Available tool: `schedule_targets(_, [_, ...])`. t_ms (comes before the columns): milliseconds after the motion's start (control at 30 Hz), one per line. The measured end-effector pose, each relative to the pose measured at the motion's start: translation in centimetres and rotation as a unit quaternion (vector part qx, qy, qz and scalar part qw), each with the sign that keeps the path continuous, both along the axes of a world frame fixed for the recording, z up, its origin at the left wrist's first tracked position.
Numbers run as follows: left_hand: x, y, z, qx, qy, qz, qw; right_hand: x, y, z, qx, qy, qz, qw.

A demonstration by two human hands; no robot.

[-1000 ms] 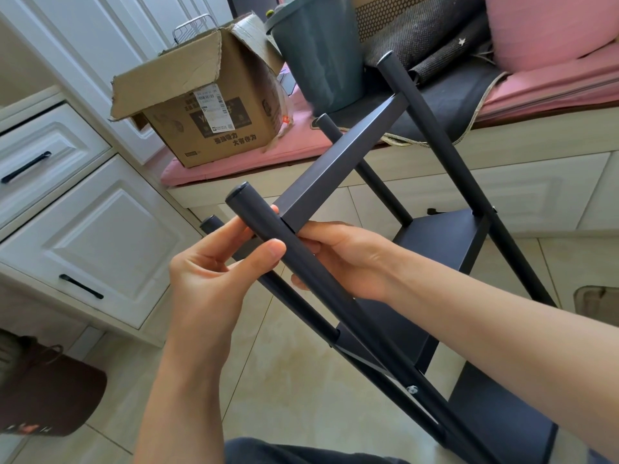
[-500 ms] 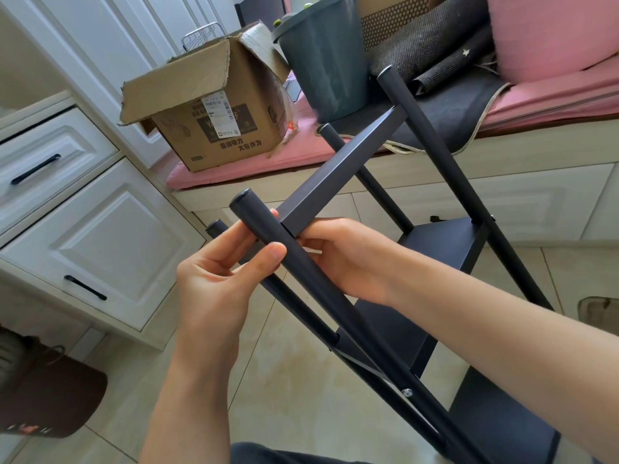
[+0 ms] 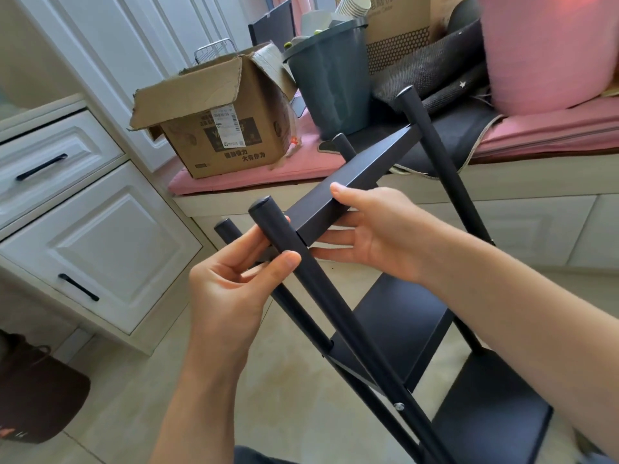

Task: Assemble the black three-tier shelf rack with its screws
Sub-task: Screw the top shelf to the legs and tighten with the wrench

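The black shelf rack leans away from me, with several round black poles and three flat shelves. The top shelf (image 3: 355, 172) sits between the pole tops. My left hand (image 3: 231, 289) pinches the near pole (image 3: 301, 262) just below its capped end, thumb in front and fingers behind. My right hand (image 3: 371, 229) holds the near corner of the top shelf, thumb on its upper face and fingers under it. The middle shelf (image 3: 402, 316) and the lowest shelf (image 3: 485, 406) are fixed lower down. A silver screw head (image 3: 398, 406) shows on the near pole.
White cabinet drawers (image 3: 93, 229) with black handles stand at the left. A pink-cushioned bench (image 3: 549, 128) holds an open cardboard box (image 3: 217, 125), a dark grey bin (image 3: 331, 82) and a pink pillow (image 3: 532, 51). A dark bag (image 3: 37, 393) lies on the tiled floor at lower left.
My right thumb has come up onto the top shelf's upper face. The view has tilted up a little; the left hand keeps its pinch on the pole.
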State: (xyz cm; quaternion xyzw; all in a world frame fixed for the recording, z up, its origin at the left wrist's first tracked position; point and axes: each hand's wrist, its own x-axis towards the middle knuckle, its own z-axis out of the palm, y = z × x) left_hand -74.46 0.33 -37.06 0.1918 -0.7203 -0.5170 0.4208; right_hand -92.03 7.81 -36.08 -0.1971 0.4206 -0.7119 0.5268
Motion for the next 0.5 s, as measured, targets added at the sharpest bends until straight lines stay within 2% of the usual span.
schedule_targets(300, [-0.6,1.7,-0.3,-0.047,0.027,0.03,0.998,-1.0,0.8,0.1,-0.034,0.052,0.014,0.998])
schedule_targets(500, [-1.0,2.9,-0.3,-0.081,0.034,0.067,0.994,-2.1,0.9,-0.7,-0.088,0.054,0.04,0.994])
